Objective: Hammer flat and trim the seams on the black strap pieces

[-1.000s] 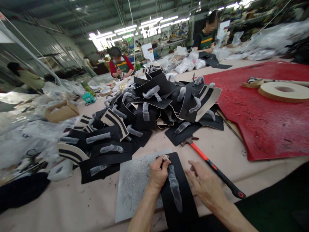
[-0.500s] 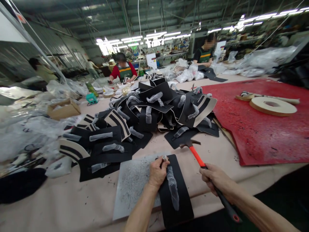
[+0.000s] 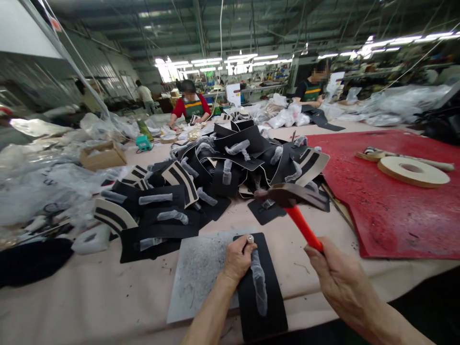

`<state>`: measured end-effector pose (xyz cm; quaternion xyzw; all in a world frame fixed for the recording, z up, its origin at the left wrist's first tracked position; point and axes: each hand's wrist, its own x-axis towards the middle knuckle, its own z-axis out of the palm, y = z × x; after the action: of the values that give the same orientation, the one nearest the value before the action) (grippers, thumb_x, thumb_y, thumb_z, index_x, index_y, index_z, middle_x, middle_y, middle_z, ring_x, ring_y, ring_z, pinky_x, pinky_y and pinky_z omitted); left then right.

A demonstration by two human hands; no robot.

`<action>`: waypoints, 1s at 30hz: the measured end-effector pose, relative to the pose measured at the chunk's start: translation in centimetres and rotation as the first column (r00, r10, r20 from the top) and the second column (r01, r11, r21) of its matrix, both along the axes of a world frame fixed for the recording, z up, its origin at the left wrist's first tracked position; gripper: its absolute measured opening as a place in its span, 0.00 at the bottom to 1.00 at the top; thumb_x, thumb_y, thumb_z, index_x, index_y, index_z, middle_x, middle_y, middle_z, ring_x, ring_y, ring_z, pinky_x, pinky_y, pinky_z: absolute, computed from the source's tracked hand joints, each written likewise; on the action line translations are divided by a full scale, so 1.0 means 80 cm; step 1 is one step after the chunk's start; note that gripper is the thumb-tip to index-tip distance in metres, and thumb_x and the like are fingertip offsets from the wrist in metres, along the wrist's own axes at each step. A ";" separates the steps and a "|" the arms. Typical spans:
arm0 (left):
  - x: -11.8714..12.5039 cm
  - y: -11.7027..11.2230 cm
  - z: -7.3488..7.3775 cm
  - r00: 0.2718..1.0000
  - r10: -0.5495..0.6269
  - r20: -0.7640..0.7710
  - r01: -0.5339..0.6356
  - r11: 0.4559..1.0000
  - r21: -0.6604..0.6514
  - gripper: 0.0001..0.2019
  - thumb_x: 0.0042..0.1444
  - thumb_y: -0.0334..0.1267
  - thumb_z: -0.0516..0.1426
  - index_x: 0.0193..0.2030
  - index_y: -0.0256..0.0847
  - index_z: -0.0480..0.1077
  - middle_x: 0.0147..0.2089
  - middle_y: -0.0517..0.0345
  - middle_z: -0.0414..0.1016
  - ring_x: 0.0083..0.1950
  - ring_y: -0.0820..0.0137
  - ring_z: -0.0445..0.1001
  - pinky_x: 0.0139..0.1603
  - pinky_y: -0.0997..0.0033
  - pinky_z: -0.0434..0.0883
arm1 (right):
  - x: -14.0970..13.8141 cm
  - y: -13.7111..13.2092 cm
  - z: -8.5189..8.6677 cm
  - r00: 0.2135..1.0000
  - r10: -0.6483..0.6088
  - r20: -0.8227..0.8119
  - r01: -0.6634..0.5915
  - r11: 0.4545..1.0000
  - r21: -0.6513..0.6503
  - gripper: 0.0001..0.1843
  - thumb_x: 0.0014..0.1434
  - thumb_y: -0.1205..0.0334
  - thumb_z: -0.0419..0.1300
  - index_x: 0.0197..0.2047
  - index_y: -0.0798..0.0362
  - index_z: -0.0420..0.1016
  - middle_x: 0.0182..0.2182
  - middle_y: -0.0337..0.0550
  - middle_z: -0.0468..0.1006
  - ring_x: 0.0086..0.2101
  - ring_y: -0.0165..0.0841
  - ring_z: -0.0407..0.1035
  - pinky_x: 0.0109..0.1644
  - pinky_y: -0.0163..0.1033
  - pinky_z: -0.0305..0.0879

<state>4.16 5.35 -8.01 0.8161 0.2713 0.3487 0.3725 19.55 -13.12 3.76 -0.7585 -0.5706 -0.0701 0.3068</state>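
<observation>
- The left hand [image 3: 240,256] is closed, thumb and fingers gripping a small metal rod [image 3: 250,238] that shows only its round top, at the right side of the grey slab [image 3: 201,268].
- A black panel [image 3: 275,287] lies over the slab's right side, with a plastic-wrapped strap [image 3: 259,282] along it, running nearer from the rod.
- The right hand [image 3: 338,270] is wrapped firmly around the handle of a hammer [image 3: 305,227], right of the slab, its head raised and slightly blurred.
- Beyond the slab rises a heap of black panels [image 3: 247,143], many bearing wrapped straps.
- Beyond the slab to the left, an open cardboard box [image 3: 109,160] holds pale plastic (anything deeper is hidden).
- Far beyond the slab, white plastic bags [image 3: 282,117] bulge; their contents are unclear.
- Right of the slab, a red sheet [image 3: 388,206] bears a tape roll [image 3: 391,167].
</observation>
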 end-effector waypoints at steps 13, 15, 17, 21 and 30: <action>0.002 0.000 0.007 1.000 -0.008 -0.024 0.008 1.000 0.008 0.06 0.59 0.32 0.55 0.35 0.41 0.75 0.32 0.56 0.78 0.34 0.68 0.76 0.40 0.71 0.71 | -0.007 0.004 0.009 0.999 -0.015 -0.034 0.016 0.998 0.053 0.13 0.70 0.55 0.45 0.33 0.47 0.60 0.16 0.33 0.67 0.15 0.30 0.61 0.22 0.36 0.49; 0.002 0.001 0.005 0.999 -0.006 -0.054 0.007 1.000 0.008 0.07 0.59 0.32 0.55 0.34 0.41 0.74 0.29 0.57 0.77 0.31 0.69 0.75 0.37 0.72 0.70 | -0.005 0.000 -0.009 0.997 0.074 0.012 -0.071 0.982 -0.173 0.14 0.69 0.54 0.46 0.31 0.47 0.61 0.16 0.34 0.69 0.14 0.31 0.62 0.22 0.38 0.44; 0.002 0.001 0.002 0.998 -0.004 -0.066 0.004 1.000 0.011 0.06 0.59 0.31 0.56 0.33 0.41 0.74 0.29 0.58 0.76 0.31 0.69 0.74 0.36 0.72 0.70 | 0.005 -0.003 -0.025 0.999 0.039 -0.019 -0.043 0.933 -0.358 0.14 0.68 0.52 0.46 0.33 0.48 0.63 0.17 0.36 0.70 0.15 0.33 0.63 0.23 0.39 0.42; 0.002 0.002 -0.003 1.000 0.001 -0.013 -0.001 1.000 0.013 0.06 0.59 0.30 0.56 0.38 0.41 0.75 0.35 0.56 0.79 0.36 0.69 0.77 0.41 0.72 0.71 | 0.044 -0.001 -0.061 0.952 -0.169 -0.255 0.031 0.883 -0.468 0.18 0.68 0.50 0.41 0.32 0.49 0.62 0.19 0.38 0.70 0.21 0.33 0.66 0.27 0.37 0.51; 0.002 0.001 0.001 1.000 -0.003 -0.011 0.002 1.000 -0.011 0.06 0.59 0.32 0.57 0.39 0.41 0.76 0.36 0.56 0.80 0.37 0.68 0.78 0.42 0.72 0.72 | 0.009 0.024 -0.098 0.988 0.099 0.116 -0.074 0.976 -0.205 0.25 0.63 0.65 0.50 0.63 0.53 0.60 0.59 0.57 0.64 0.54 0.45 0.64 0.54 0.49 0.63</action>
<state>4.29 5.42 -7.92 0.8164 0.2742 0.3422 0.3757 20.29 -11.23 -4.08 -0.7539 -0.6256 -0.0467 0.1953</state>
